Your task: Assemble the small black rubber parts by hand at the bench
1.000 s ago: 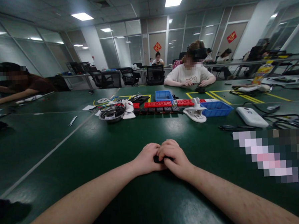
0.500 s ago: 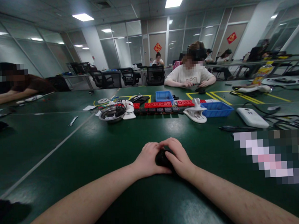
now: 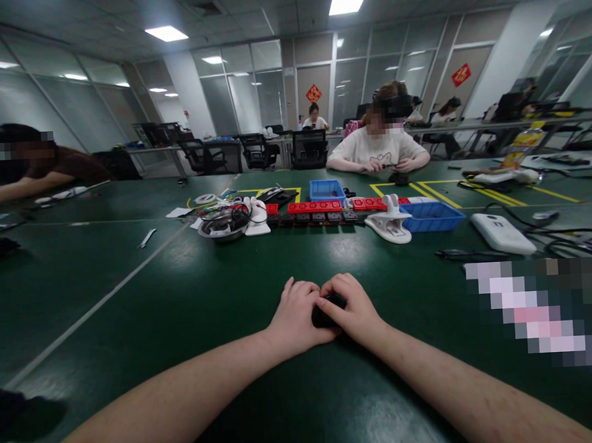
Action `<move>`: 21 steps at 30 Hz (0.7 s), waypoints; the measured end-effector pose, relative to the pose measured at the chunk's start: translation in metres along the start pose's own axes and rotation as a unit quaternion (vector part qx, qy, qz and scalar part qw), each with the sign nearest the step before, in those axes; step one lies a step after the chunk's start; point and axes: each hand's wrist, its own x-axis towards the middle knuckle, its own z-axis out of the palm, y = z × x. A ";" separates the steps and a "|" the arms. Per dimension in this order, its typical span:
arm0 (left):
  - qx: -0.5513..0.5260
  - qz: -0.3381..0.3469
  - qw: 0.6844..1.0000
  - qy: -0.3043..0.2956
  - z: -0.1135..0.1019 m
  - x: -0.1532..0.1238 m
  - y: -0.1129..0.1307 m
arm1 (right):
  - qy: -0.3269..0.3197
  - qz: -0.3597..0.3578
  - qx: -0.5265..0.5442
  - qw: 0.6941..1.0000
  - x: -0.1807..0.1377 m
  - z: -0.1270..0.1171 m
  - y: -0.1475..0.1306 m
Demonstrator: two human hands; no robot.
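While the left hand [image 3: 295, 317] wraps the left and near sides of a small black object [image 3: 325, 318], one of its fingers lifted outward, the right hand [image 3: 356, 311] curls round the opposite side with its thumb laid across the top. The object sits enclosed between them, low over the green table [image 3: 239, 271]; whether it touches the surface I cannot tell. A second ago the right fingers hid most of it; now more of its dark body shows, which suggests the grip is being adjusted rather than released. Farther out stand a metal bowl [image 3: 224, 238] of cables, a row of red blocks [image 3: 314, 206], a white clip [image 3: 392, 226] and a blue tray [image 3: 434, 222], with a co-worker [image 3: 377, 150] seated opposite
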 end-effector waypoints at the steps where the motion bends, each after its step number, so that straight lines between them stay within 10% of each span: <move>1: -0.013 0.007 1.000 -0.006 -0.001 0.001 -0.002 | 0.000 -0.003 0.004 1.000 0.000 -0.001 0.000; 21: -0.063 0.118 0.982 -0.130 -0.012 0.005 -0.022 | 0.002 -0.046 0.163 0.986 0.003 -0.017 -0.013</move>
